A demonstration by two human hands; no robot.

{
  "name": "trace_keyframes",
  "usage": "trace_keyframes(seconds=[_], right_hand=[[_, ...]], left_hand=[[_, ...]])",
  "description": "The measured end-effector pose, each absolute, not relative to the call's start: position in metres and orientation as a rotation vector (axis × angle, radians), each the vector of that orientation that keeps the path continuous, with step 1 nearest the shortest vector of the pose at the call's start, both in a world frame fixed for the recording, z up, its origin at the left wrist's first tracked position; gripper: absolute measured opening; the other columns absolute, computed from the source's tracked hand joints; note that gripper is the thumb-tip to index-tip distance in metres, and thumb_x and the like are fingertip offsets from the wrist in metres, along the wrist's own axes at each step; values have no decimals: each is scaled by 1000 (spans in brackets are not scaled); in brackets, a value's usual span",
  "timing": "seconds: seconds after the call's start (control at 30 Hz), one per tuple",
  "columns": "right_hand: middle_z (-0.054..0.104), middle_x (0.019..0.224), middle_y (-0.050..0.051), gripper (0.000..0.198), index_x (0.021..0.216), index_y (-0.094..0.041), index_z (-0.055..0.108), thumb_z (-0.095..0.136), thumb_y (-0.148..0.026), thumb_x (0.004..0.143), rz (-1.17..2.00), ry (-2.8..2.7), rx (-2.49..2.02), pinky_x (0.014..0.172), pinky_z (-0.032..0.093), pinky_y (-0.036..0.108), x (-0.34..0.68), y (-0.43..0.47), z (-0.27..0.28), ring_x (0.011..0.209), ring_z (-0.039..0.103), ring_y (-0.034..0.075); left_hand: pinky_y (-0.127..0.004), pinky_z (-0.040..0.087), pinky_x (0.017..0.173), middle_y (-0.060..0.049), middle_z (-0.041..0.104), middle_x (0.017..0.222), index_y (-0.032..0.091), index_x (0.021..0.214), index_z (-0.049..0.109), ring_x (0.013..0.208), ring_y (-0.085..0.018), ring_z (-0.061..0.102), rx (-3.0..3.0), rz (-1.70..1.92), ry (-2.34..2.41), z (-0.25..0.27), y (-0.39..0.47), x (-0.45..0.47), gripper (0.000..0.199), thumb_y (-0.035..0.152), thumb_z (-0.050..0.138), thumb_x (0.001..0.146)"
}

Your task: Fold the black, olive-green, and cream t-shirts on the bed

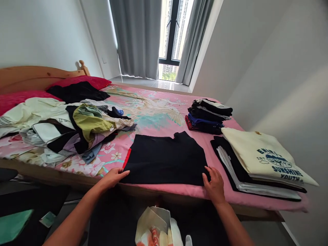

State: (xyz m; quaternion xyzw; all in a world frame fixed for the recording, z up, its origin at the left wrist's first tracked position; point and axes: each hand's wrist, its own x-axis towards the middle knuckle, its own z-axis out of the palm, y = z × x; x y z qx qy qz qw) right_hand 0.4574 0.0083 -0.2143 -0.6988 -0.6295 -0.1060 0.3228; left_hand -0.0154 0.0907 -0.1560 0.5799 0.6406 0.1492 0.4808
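A black T-shirt (164,159) with a strip of red at its left end lies folded in half and flat along the front edge of the bed. My left hand (115,177) is closed at the shirt's lower left corner, thumb and fingers at the fabric edge. At the lower right corner my right hand (214,182) grips the edge, its thumb and forefinger showing against the black cloth. Right of this hand, a stack of folded clothes has a cream printed shirt (266,157) on top.
A loose heap of clothes (69,126) covers the bed's left side, with a black garment (79,92) on the red pillows behind. A smaller folded pile (208,116) sits at the back right. Walls flank the bed (159,102); grey curtains (138,41) hang beyond.
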Motion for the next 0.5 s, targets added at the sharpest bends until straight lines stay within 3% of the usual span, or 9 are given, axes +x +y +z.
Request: trace_keyframes(seconds=[0.1, 0.23, 0.4, 0.5], right_hand=[[64, 102, 16, 52, 110, -11, 57, 38, -53, 85, -147, -1375, -2085, 86, 43, 43, 483, -5, -204, 96, 58, 29], [67, 82, 9, 52, 87, -19, 62, 37, -65, 81, 411, -1282, -2390, 65, 45, 34, 504, -24, -196, 75, 63, 24], [67, 83, 8, 51, 96, -20, 59, 42, -64, 78, 333, -1145, -2353, 62, 43, 31, 501, -26, -184, 73, 63, 23], [65, 72, 4, 43, 79, -21, 61, 45, -61, 75, 479, -1196, -2319, 61, 42, 30, 497, -21, -184, 70, 61, 22]], left_hand=[[-21, 13, 37, 11, 28, 43, 19, 73, 49, 33, -7, 26, 1357, 379, 1587, -168, 88, -19, 50, 67, 58, 60], [-21, 18, 33, 11, 31, 38, 19, 94, 53, 31, -10, 32, 1301, 438, 1680, -175, 87, -14, 59, 67, 56, 61], [-19, 17, 31, 13, 24, 35, 18, 97, 52, 28, -10, 29, 1251, 443, 1698, -172, 85, -8, 61, 68, 57, 61], [-18, 15, 30, 13, 28, 37, 19, 96, 49, 28, -8, 27, 1231, 486, 1660, -169, 83, -10, 64, 69, 59, 58]])
